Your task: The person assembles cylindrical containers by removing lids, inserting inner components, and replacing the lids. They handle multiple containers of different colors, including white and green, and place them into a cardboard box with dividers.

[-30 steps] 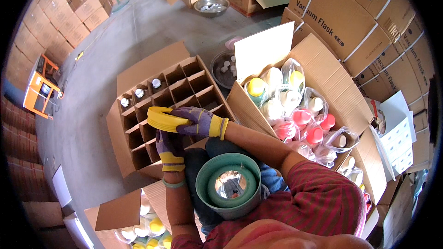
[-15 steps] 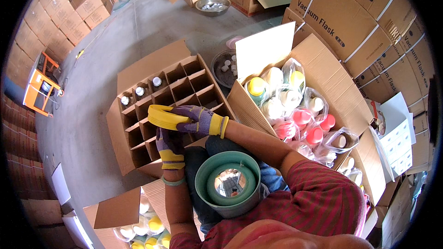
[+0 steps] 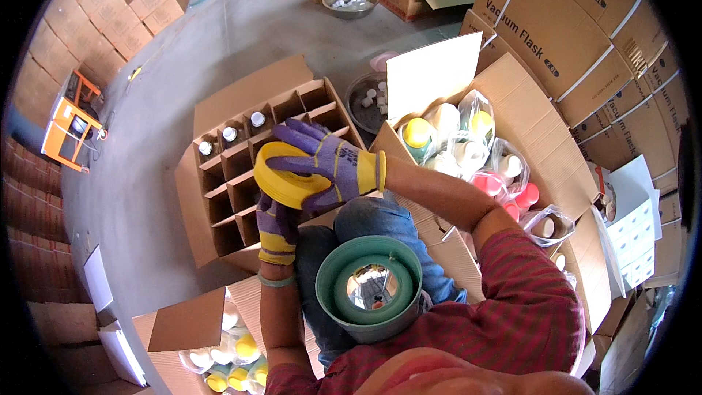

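Both my hands wear purple and yellow gloves and hold a yellow plastic ring (image 3: 281,189) above a divided carton. My right hand (image 3: 329,161) grips the ring's right side, with a finger lying across it and other fingers stretched beyond. My left hand (image 3: 276,228) supports it from below; its fingers are partly hidden. On my lap a green flask body (image 3: 329,311) stands with its mirror-like round end (image 3: 371,287) facing up. The divided carton (image 3: 191,205) has several white-topped bottles (image 3: 229,134) in its far left cells; many other visible cells hold nothing.
To the right, an open carton (image 3: 523,113) holds bagged flasks with yellow, white and pink tops. Another carton (image 3: 186,322) of flasks stands at lower left. A metal bowl (image 3: 362,106) holds small white pieces. Stacked boxes (image 3: 556,36) rise at right; an orange machine (image 3: 67,128) stands far left.
My right hand has shifted from a closed hold on the ring to a more spread one across it. The ring is now tilted, its opening showing more. The whole view has shifted slightly.
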`<state>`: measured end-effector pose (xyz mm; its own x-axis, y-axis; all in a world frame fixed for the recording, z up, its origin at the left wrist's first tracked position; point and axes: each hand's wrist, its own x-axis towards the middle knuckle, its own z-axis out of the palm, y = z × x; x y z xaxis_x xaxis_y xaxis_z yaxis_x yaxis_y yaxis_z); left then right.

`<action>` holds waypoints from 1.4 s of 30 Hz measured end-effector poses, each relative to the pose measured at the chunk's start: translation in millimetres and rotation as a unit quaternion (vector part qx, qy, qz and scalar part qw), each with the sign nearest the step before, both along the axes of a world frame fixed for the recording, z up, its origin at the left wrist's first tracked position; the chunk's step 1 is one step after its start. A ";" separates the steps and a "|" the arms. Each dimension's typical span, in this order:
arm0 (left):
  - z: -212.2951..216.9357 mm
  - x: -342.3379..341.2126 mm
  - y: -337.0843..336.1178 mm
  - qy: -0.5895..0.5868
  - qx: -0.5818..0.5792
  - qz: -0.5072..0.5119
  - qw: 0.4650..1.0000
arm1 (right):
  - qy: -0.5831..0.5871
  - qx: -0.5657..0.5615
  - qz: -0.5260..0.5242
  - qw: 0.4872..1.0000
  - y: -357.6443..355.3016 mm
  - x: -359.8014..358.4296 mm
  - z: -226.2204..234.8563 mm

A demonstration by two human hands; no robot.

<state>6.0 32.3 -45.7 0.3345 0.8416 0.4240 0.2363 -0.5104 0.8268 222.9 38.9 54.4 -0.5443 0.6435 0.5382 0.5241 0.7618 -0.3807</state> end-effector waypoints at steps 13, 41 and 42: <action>44.4 14.1 -17.9 -0.092 -0.212 -0.022 0.973 | -0.020 -0.479 -0.052 0.876 21.9 9.0 11.1; 78.6 13.2 -9.5 -0.245 -0.266 -0.022 0.932 | -0.016 -0.086 0.021 0.996 -6.6 5.0 23.4; 69.4 14.1 -6.2 -0.170 -0.183 -0.005 0.968 | -0.010 -0.198 -0.005 0.980 -8.6 3.3 31.1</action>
<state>20.1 26.2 23.7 0.2365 0.9538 0.1850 -0.0857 -0.1692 0.9818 226.2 30.3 85.5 -0.5453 0.8049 0.2340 0.5407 0.5511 -0.6356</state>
